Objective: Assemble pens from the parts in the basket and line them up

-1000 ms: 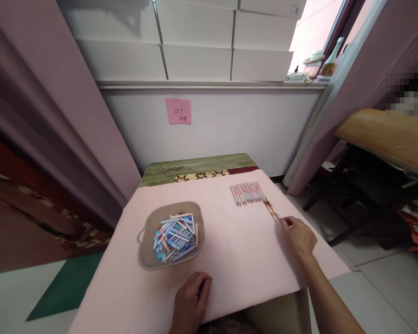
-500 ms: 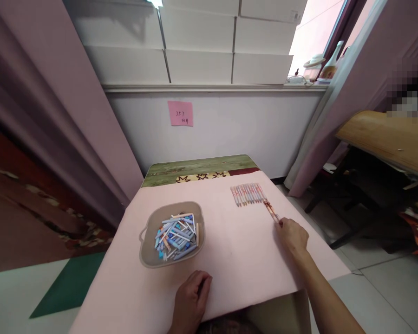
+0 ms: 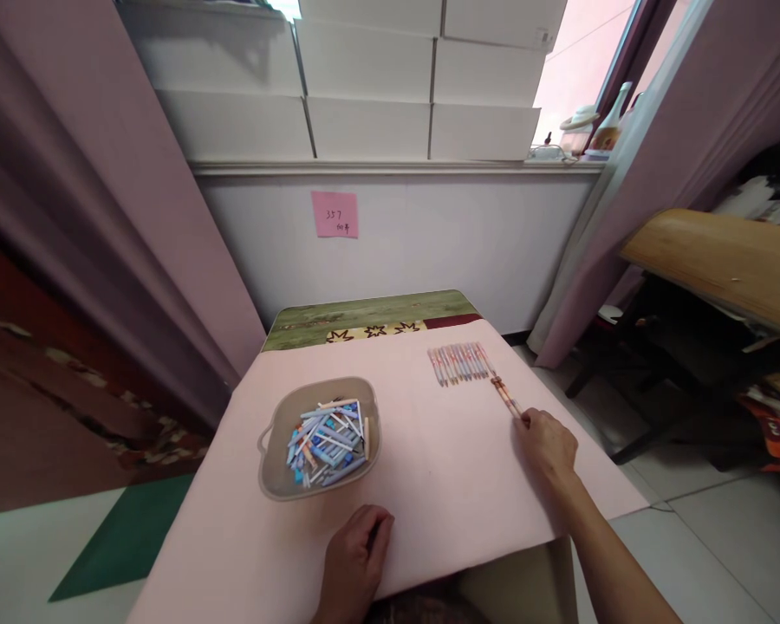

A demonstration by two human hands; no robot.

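My right hand (image 3: 547, 444) reaches out over the pink table cover (image 3: 442, 468) and pinches the near end of a patterned pen (image 3: 505, 397). The pen's far tip lies against the right end of a neat row of several pens (image 3: 460, 361) near the far right of the cover. My left hand (image 3: 355, 565) rests curled at the near edge, its fingers closed with nothing visible in them. A beige bowl (image 3: 271, 482) holding several blue and white pen parts (image 3: 327, 440) sits to the left, just beyond my left hand.
A green wooden table end (image 3: 370, 310) shows beyond the cover, against a white wall with a pink note (image 3: 334, 213). White boxes (image 3: 364, 78) are stacked on the ledge. Pink curtains hang left and right. A wooden desk (image 3: 721, 260) stands at the right.
My right hand has drawn slightly nearer and left while keeping hold of the pen. The view shifted a little. My left hand has stayed put.
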